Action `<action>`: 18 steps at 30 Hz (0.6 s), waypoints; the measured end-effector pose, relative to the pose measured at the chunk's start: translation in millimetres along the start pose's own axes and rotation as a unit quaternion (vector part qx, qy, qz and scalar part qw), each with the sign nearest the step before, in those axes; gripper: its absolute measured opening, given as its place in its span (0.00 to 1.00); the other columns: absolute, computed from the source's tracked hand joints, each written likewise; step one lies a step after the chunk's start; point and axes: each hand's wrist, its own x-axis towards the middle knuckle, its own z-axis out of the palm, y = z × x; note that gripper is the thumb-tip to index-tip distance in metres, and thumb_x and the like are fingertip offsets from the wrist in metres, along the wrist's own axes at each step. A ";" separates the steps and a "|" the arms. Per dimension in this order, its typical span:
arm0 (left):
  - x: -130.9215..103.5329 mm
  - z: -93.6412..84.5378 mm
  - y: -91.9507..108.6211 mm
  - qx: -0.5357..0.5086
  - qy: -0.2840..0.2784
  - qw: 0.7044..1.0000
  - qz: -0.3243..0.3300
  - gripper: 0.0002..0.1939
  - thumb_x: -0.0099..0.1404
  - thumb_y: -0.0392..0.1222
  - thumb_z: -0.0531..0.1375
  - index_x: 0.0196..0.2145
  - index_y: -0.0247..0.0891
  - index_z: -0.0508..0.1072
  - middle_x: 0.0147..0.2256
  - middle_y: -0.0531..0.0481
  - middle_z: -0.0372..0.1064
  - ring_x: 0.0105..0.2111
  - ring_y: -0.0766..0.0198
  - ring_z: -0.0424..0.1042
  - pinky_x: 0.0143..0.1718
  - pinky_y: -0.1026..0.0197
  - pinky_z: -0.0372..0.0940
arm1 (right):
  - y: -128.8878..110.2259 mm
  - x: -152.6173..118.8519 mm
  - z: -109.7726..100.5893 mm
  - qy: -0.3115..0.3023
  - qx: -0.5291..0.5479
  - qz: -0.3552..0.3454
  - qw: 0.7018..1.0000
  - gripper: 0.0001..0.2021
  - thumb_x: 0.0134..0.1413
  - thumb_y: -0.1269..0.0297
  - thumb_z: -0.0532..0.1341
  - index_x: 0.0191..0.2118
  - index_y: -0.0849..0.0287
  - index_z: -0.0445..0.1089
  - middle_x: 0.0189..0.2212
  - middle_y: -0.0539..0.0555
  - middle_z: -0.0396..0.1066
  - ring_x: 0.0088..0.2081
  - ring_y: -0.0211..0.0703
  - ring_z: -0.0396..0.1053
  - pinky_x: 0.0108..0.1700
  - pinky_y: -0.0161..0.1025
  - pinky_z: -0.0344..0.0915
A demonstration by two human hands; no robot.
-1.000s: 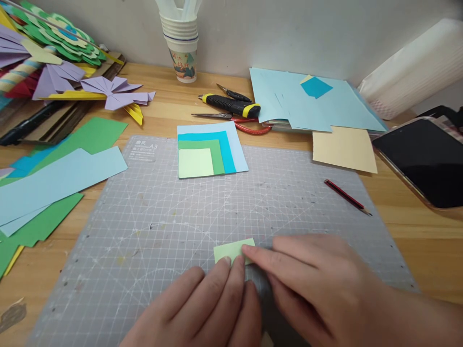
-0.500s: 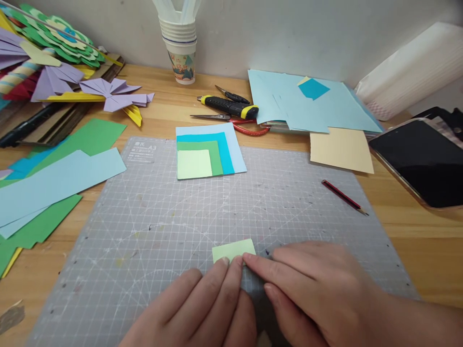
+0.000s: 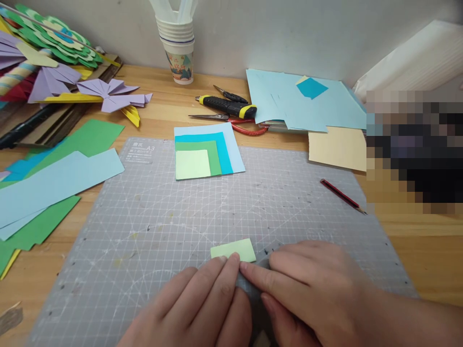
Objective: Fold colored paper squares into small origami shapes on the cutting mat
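A small light green paper (image 3: pixel 243 250), which looks folded, lies on the grey cutting mat (image 3: pixel 173 207) near its front. My left hand (image 3: pixel 195 301) holds it down, fingers pressed together and the fingertips over its lower edge. My right hand (image 3: pixel 311 289) is beside it, index finger stretched out with its tip just below the paper's near edge, close to my left fingertips. The thumb of that hand is apart from the index finger. Farther back on the mat lies a stack of squares in light blue, blue, green and light green (image 3: pixel 192 164).
Behind the mat are a utility knife (image 3: pixel 227 106), red-handled scissors (image 3: pixel 249 128) and light blue sheets (image 3: pixel 275 96). A pencil (image 3: pixel 342 195) lies at the right. Coloured paper strips (image 3: pixel 61 180) and paper flowers (image 3: pixel 108 94) are at the left. Paper cups (image 3: pixel 179 58) stand by the wall.
My right index fingertip has slid slightly left and down, off the paper's right part to just below its near edge. My left hand still presses the paper.
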 end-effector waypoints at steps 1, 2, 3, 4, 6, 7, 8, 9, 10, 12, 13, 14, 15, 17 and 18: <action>0.2 0.2 -0.3 -0.001 0.001 1.000 0.001 0.17 0.73 0.34 0.45 0.43 0.39 0.73 0.48 0.53 0.75 0.48 0.62 0.71 0.44 0.58 0.64 | -0.2 0.0 0.2 0.002 -0.002 -0.001 1.000 0.16 0.56 0.73 0.52 0.42 0.63 0.77 0.20 0.52 0.69 0.20 0.39 0.64 0.22 0.38 0.61; 0.4 0.3 -0.5 -0.003 0.003 1.000 0.003 0.17 0.73 0.33 0.45 0.43 0.39 0.73 0.48 0.53 0.75 0.48 0.62 0.70 0.44 0.58 0.64 | -0.5 -0.1 0.2 0.003 -0.003 -0.001 1.000 0.16 0.56 0.73 0.52 0.41 0.63 0.77 0.20 0.52 0.69 0.20 0.39 0.64 0.22 0.38 0.61; 0.5 0.4 -0.6 -0.004 0.001 1.000 0.003 0.17 0.73 0.33 0.45 0.43 0.39 0.73 0.48 0.53 0.75 0.49 0.62 0.70 0.44 0.58 0.64 | -1.0 -0.4 0.1 0.002 -0.003 -0.002 1.000 0.16 0.56 0.73 0.52 0.41 0.63 0.77 0.20 0.52 0.69 0.19 0.39 0.64 0.22 0.38 0.60; 0.6 0.5 -0.8 -0.007 0.000 1.000 0.002 0.17 0.73 0.33 0.45 0.43 0.39 0.73 0.48 0.53 0.75 0.48 0.62 0.71 0.44 0.58 0.64 | -1.5 -0.5 -0.3 0.002 -0.003 0.000 1.000 0.15 0.56 0.73 0.52 0.40 0.63 0.77 0.20 0.52 0.68 0.19 0.39 0.64 0.22 0.38 0.59; 0.9 0.4 -1.0 -0.014 -0.001 1.000 -0.003 0.17 0.73 0.33 0.44 0.43 0.39 0.73 0.48 0.54 0.76 0.47 0.63 0.71 0.44 0.58 0.63 | -2.4 -0.7 -1.1 -0.006 -0.002 0.006 1.000 0.15 0.56 0.73 0.52 0.39 0.63 0.77 0.20 0.52 0.68 0.19 0.39 0.63 0.21 0.38 0.59; 1.1 0.3 -1.2 -0.018 -0.003 1.000 -0.007 0.18 0.73 0.33 0.44 0.42 0.39 0.73 0.48 0.55 0.76 0.47 0.63 0.72 0.44 0.58 0.63 | -2.8 -0.6 -1.5 -0.009 0.000 0.007 1.000 0.15 0.56 0.73 0.52 0.38 0.63 0.77 0.20 0.52 0.68 0.19 0.39 0.63 0.21 0.38 0.59; 1.5 0.2 -1.5 -0.023 -0.001 1.000 -0.013 0.18 0.74 0.33 0.44 0.42 0.39 0.73 0.47 0.55 0.76 0.46 0.63 0.72 0.43 0.58 0.63 | -3.0 -0.4 -1.7 -0.012 0.002 0.009 1.000 0.15 0.56 0.73 0.52 0.37 0.63 0.77 0.20 0.52 0.68 0.19 0.39 0.63 0.21 0.38 0.59; 1.9 0.1 -2.0 -0.026 0.005 1.000 -0.016 0.19 0.74 0.33 0.43 0.42 0.39 0.73 0.47 0.55 0.76 0.45 0.64 0.72 0.43 0.59 0.63 | -3.3 -0.1 -1.7 -0.009 0.004 0.009 1.000 0.15 0.56 0.73 0.52 0.37 0.63 0.77 0.20 0.52 0.68 0.19 0.39 0.64 0.21 0.38 0.59; 2.5 0.1 -2.5 -0.029 0.010 0.999 -0.017 0.19 0.74 0.33 0.43 0.41 0.39 0.73 0.46 0.55 0.77 0.44 0.64 0.73 0.43 0.59 0.64 | -3.5 0.3 -1.5 -0.009 0.005 0.009 1.000 0.15 0.56 0.73 0.52 0.37 0.63 0.77 0.20 0.52 0.69 0.19 0.39 0.64 0.22 0.38 0.59; 3.8 0.4 -3.8 -0.033 0.011 0.999 -0.018 0.20 0.74 0.33 0.42 0.41 0.39 0.74 0.45 0.56 0.77 0.43 0.65 0.73 0.44 0.59 0.64 | -4.2 1.0 -0.2 0.000 0.004 0.010 1.000 0.15 0.56 0.73 0.52 0.38 0.63 0.76 0.20 0.52 0.69 0.20 0.39 0.65 0.22 0.38 0.60; 4.6 0.9 -4.4 -0.034 0.013 0.999 -0.018 0.20 0.74 0.33 0.42 0.40 0.39 0.74 0.45 0.56 0.78 0.43 0.65 0.74 0.43 0.59 0.63 | -4.6 1.2 0.8 0.005 0.002 0.011 1.000 0.15 0.56 0.73 0.52 0.38 0.63 0.76 0.20 0.52 0.70 0.20 0.39 0.65 0.23 0.38 0.60; 5.5 1.5 -5.0 -0.035 0.015 0.999 -0.016 0.20 0.74 0.33 0.42 0.40 0.39 0.74 0.45 0.56 0.78 0.43 0.65 0.74 0.43 0.59 0.63 | -5.1 1.1 1.9 0.011 -0.002 0.012 1.000 0.14 0.56 0.73 0.52 0.37 0.63 0.76 0.20 0.52 0.70 0.20 0.39 0.66 0.23 0.38 0.60; 6.3 2.2 -5.4 -0.035 0.020 0.999 -0.012 0.21 0.74 0.33 0.42 0.40 0.39 0.74 0.44 0.56 0.78 0.42 0.65 0.74 0.42 0.59 0.63 | -5.6 0.8 3.2 0.013 -0.006 0.014 1.000 0.14 0.56 0.73 0.52 0.37 0.62 0.76 0.20 0.52 0.70 0.20 0.39 0.66 0.23 0.38 0.60; 7.8 3.5 -5.9 -0.036 0.028 0.999 -0.011 0.21 0.74 0.33 0.41 0.40 0.39 0.74 0.44 0.56 0.78 0.42 0.65 0.74 0.41 0.60 0.63 | -6.5 -0.3 5.5 0.016 -0.015 0.019 1.000 0.13 0.56 0.73 0.53 0.35 0.61 0.75 0.20 0.51 0.70 0.21 0.39 0.67 0.24 0.38 0.61; 8.4 3.8 -5.8 -0.037 0.032 0.999 -0.010 0.22 0.75 0.34 0.41 0.40 0.39 0.74 0.44 0.57 0.78 0.41 0.66 0.74 0.41 0.60 0.63 | -6.7 -1.0 6.4 0.015 -0.019 0.022 0.999 0.12 0.56 0.73 0.53 0.35 0.61 0.75 0.20 0.51 0.70 0.21 0.40 0.67 0.24 0.38 0.61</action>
